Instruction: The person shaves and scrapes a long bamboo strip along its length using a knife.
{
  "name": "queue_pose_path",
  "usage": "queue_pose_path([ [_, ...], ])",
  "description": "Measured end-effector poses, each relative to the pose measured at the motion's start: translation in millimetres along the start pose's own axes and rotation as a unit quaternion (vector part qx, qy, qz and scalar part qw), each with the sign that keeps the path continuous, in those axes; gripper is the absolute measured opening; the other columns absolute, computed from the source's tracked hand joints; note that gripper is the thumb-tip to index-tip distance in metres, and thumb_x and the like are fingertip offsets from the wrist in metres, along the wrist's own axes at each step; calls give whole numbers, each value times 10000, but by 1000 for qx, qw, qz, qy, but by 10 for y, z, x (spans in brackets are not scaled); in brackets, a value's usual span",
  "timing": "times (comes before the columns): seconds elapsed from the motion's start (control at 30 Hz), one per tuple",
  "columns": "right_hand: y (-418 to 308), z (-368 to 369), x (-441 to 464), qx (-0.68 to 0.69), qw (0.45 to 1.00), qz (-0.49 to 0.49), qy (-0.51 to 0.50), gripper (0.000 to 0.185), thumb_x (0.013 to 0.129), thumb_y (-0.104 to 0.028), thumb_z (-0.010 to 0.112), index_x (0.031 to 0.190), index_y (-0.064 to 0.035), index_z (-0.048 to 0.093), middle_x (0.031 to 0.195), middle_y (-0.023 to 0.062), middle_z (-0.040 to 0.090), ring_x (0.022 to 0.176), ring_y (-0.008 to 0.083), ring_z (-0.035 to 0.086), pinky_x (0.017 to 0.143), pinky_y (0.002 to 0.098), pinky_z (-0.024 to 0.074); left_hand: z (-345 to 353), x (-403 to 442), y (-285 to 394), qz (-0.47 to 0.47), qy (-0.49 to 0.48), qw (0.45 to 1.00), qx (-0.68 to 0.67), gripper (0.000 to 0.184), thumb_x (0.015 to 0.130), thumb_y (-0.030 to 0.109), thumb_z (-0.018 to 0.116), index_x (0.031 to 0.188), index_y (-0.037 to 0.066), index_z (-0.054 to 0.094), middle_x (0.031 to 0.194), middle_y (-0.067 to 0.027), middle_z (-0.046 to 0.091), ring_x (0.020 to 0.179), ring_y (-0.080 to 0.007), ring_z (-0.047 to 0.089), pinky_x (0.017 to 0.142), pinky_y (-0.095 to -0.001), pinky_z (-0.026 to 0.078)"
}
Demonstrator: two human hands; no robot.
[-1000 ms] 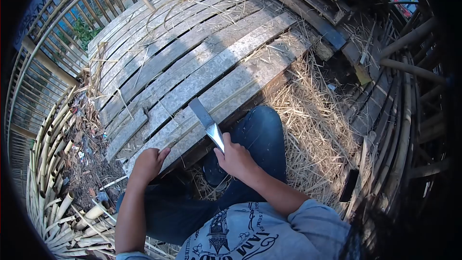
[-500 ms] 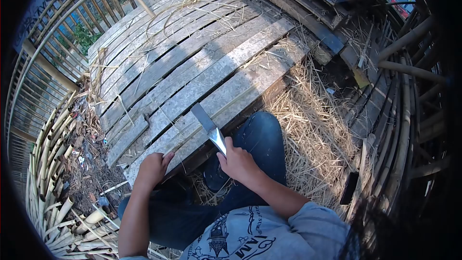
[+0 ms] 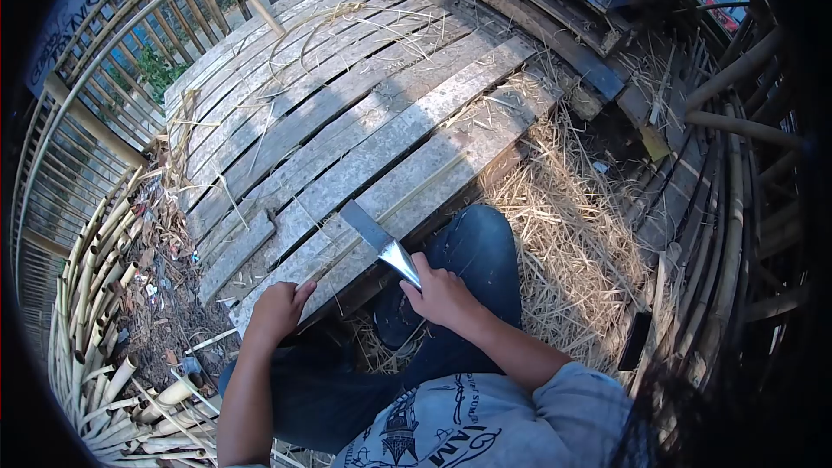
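My blade (image 3: 365, 224) crosses over the pale strip (image 3: 426, 187).
My right hand (image 3: 440, 299) wraps its handle; my left hand (image 3: 276, 310), fingers curled in, pinches the strip, which runs along the slatted platform's (image 3: 325, 160) near edge.

Bamboo fence (image 3: 95, 123) left; wooden pallets (image 3: 511, 4) stacked upper right; straw-strewn ground (image 3: 572, 243); dappled sunlight on slatted platform (image 3: 347, 124).

Ahead of the grip of the right hand (image 3: 440, 296), the blade (image 3: 367, 228) now lies at a flatter slant than a second ago. Its tip, forward and left of the grip, comes slightly nearer the left hand (image 3: 276, 310). The camera's view shifts a little, so both hands appear lower.
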State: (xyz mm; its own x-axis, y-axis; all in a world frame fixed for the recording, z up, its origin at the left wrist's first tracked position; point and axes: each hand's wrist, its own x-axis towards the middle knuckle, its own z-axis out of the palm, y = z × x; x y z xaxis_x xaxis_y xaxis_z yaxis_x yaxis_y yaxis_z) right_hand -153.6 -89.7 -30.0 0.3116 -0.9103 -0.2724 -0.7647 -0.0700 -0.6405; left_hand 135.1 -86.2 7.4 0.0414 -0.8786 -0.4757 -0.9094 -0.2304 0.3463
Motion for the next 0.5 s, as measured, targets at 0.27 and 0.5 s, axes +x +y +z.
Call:
queue_pose_path([
  [0.27, -157, 5, -81, 1, 1000, 17, 17, 319, 930, -230, 554, 1054, -12, 358, 717, 291, 632, 703, 488, 636, 615, 563, 528, 123, 67, -8, 18, 13, 1000, -10, 628, 945, 503, 517, 729, -73, 642, 713, -303, 602, 754, -475, 606, 701, -509, 475],
  [0.5, 15, -163, -11, -21, 999, 20, 31, 316, 929, -253, 570, 1057, -29, 387, 787, 286, 650, 761, 489, 640, 665, 571, 527, -23, -61, -125, 20, -20, 999, -37, 603, 952, 465, 529, 728, -86, 627, 700, -321, 576, 734, -486, 593, 678, -509, 455],
])
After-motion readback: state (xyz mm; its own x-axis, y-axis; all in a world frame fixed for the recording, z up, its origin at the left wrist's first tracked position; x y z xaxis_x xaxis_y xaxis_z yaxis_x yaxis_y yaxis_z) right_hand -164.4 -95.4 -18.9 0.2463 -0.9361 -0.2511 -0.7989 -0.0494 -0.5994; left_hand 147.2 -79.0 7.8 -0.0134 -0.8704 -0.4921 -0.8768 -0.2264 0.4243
